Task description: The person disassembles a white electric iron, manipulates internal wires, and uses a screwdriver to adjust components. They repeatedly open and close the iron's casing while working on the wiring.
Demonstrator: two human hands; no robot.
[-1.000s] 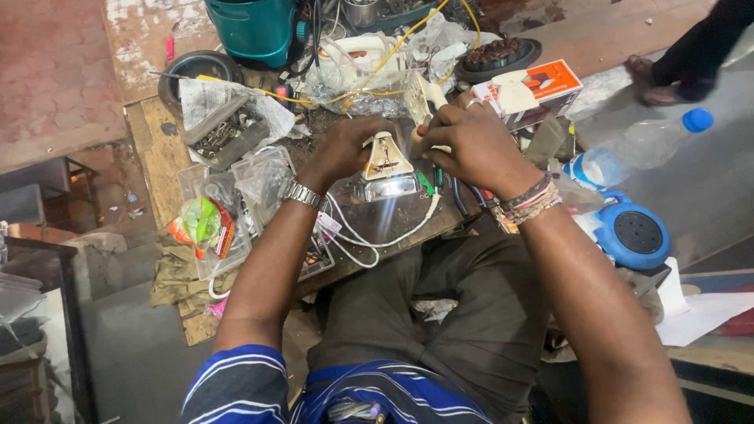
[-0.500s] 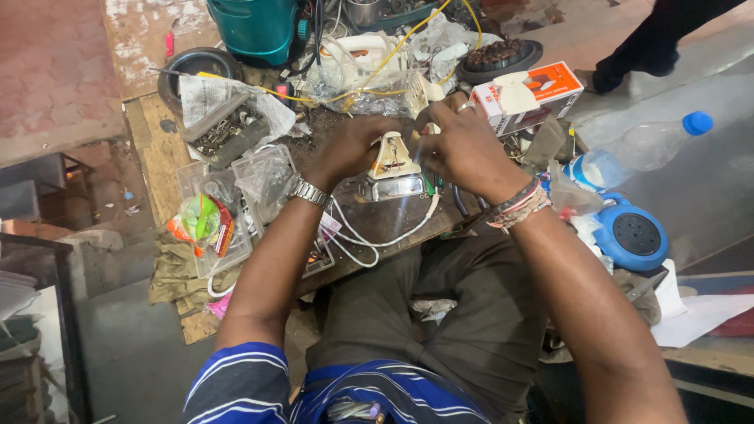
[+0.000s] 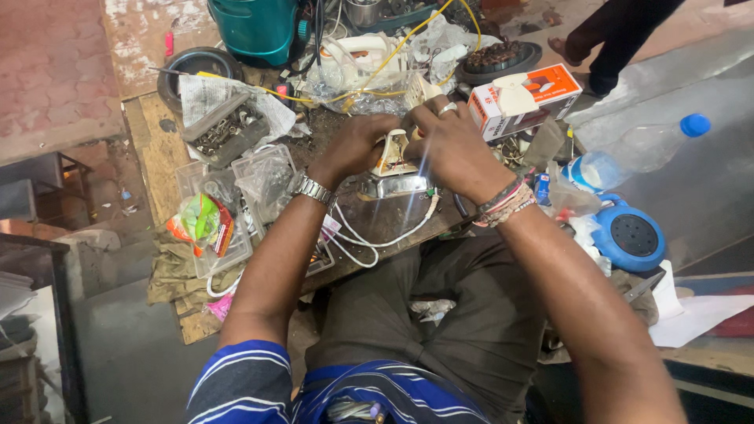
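While both forearms angle inward, the left hand (image 3: 357, 145) and right hand (image 3: 448, 141) grip the cream iron (image 3: 393, 153).

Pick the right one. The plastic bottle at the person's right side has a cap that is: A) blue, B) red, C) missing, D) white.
A: the clear plastic bottle lying beside the round blue device carries a blue cap on its far end.

Roadside repair stall: cluttered workbench (image 3: 149, 149), loose parts tray (image 3: 224, 129).
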